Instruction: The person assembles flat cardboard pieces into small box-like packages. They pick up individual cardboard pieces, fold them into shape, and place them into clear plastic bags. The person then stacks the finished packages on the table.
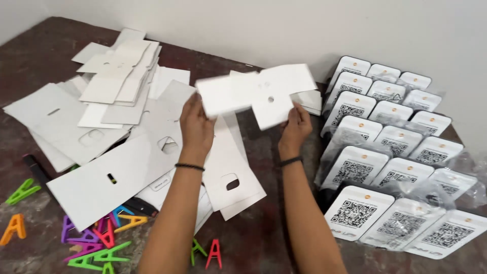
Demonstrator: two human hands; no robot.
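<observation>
Both hands point(197, 127) point(296, 127) raised, fingers pinched, forearms outstretched

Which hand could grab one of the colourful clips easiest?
Probably the left hand. It holds the left side of the white cardboard piece, and the coloured clips lie on the table's left part, on its side. The right hand is nearer the white packets.
</observation>
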